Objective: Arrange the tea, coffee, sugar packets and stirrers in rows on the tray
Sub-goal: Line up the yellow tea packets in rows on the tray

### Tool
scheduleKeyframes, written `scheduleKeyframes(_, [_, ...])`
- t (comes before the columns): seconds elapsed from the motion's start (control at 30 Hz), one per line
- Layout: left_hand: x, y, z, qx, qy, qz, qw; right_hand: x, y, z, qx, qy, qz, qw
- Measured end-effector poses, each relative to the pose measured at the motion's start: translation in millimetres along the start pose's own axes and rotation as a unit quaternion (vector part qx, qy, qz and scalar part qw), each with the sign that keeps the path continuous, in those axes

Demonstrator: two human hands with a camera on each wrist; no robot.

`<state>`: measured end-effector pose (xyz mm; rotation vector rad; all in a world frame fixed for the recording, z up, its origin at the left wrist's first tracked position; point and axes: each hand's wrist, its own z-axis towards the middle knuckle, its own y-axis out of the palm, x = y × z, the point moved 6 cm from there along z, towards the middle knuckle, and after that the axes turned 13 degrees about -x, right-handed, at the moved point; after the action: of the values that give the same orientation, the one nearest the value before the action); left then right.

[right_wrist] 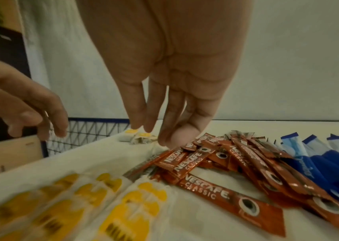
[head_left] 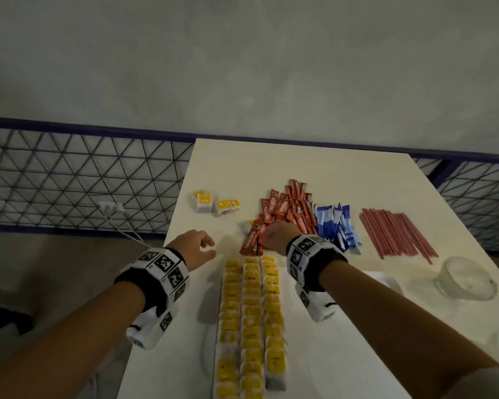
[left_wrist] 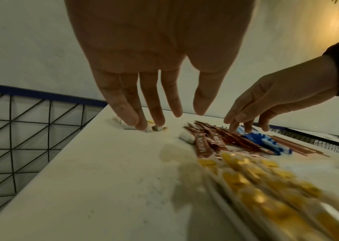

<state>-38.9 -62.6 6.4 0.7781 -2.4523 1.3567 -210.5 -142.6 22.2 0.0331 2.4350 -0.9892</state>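
Three tea-bag rows on white tray, long axis running away from person; yellow tags, soft paper. Glossy red coffee sticks heaped criss-cross beyond tray on table. Left hand and right hand: fingers relaxed, spread, empty.

Left hand over white table, fingers straight and spread, holding nothing, tips above loose tea bags. Right hand reaching down over brown coffee sticks and blue sugar packets, contact unclear. Blurred yellow tea bag rows in foreground, stirrers beyond.
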Motion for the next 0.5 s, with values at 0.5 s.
scheduleKeyframes(0.5, [-52, -58, 127, 0.02, -0.072, -0.041, 0.996, -15, -6, 104, -0.024, 0.11, -0.264, 0.958])
